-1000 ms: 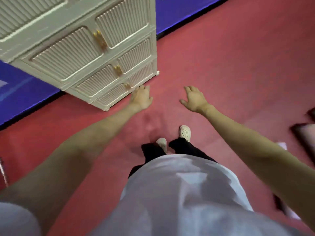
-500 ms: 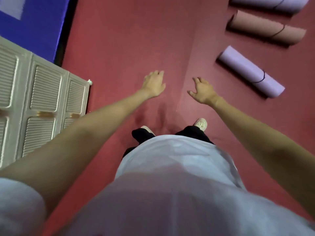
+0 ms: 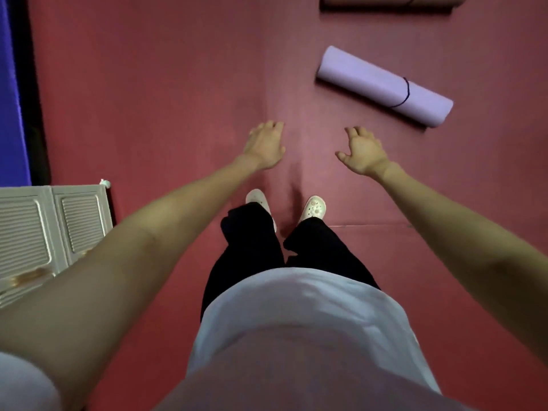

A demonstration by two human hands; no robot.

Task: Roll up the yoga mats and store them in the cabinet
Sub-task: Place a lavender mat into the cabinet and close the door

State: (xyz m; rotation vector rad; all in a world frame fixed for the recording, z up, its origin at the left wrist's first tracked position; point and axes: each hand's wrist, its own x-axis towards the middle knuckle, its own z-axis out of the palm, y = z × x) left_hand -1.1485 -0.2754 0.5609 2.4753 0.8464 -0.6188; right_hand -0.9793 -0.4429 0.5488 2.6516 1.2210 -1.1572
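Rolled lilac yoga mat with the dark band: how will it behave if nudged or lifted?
The rolled lilac yoga mat is a cylinder on flat red floor, so it probably rolls if pushed sideways. Its dark band sits near one end; the other end may loosen. Likely light and squashy.

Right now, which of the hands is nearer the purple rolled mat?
The right hand. It hangs open just below and left of the purple mat, not touching it. The left hand, also open, is farther left, beyond the right one.
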